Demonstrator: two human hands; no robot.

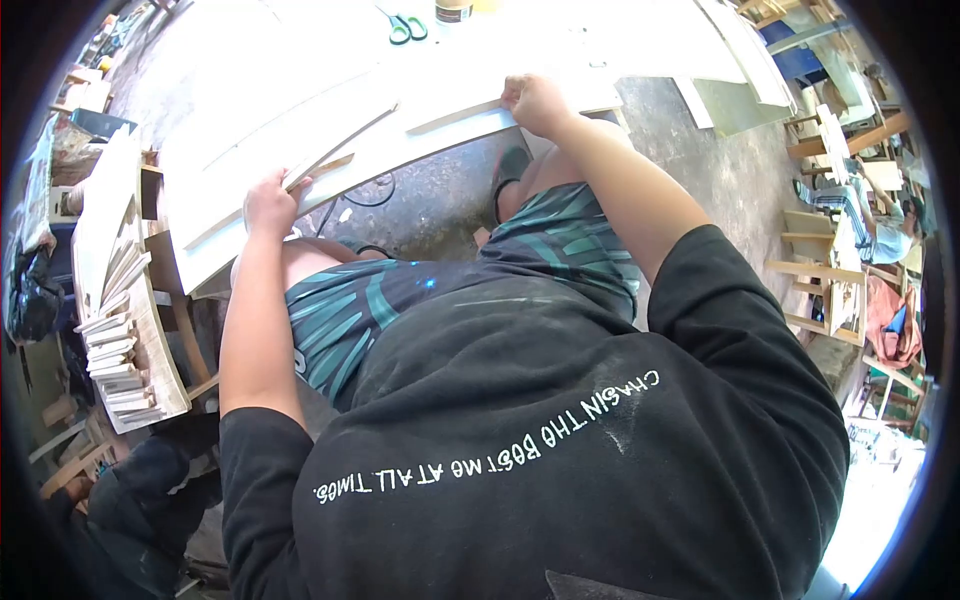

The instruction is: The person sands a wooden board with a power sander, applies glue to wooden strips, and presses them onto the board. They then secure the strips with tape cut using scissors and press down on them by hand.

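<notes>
My left hand (pixel 270 205) is closed at the front edge of a bright white tabletop (pixel 280 110). A thin, narrow wooden strip (pixel 350 137) runs from its fingers slantwise up over the table. A short tan piece of wood (pixel 332 167) sticks out beside the same fingers. Farther right, my right hand (pixel 535 105) is closed, with the fingertips pinched at the end of a pale wooden strip (pixel 455 118) lying along the table edge. Glare washes out much of the tabletop, and the fingertips of both hands are partly hidden.
Green-handled scissors (pixel 408 29) and a jar (pixel 453 12) stand at the table's far side. Stacked wood strips (pixel 115 365) lie on a board at left. A person in dark clothes (pixel 150 490) is at lower left, another person (pixel 890 235) at right, near wooden frames (pixel 820 270).
</notes>
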